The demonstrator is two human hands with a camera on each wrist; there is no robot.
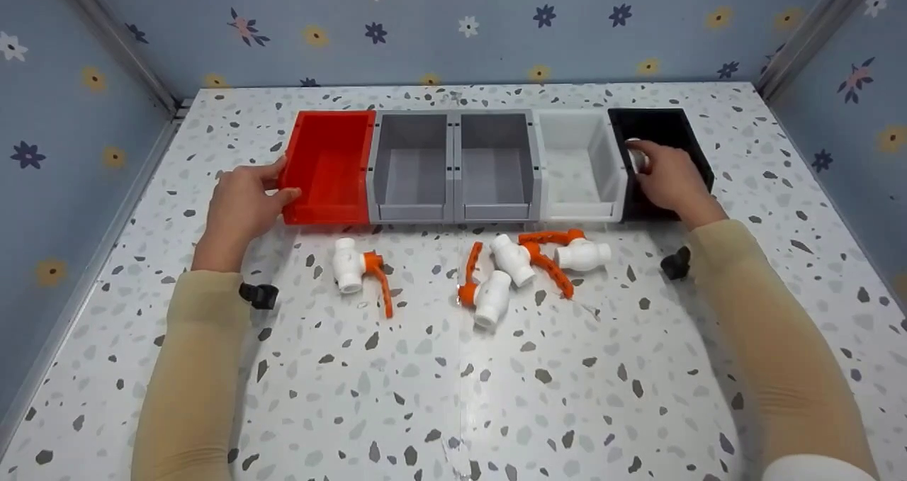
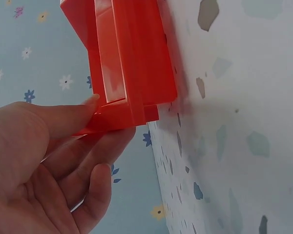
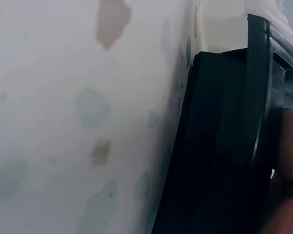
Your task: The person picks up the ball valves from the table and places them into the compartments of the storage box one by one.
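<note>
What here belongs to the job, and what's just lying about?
Likely the job:
red bin, gripped by left hand
black bin, right hand inside holding white piece
two grey bins, white bin
four orange-handled valves

Seemingly incidental:
speckled table
flowered walls
wrist cameras

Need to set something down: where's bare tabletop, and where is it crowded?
The widest bare patch is the near tabletop, between the two sleeves. A smaller one separates the lone valve at left from the three bunched valves. It's crowded where those three lie, before the right gray bin and the white bin.
</note>
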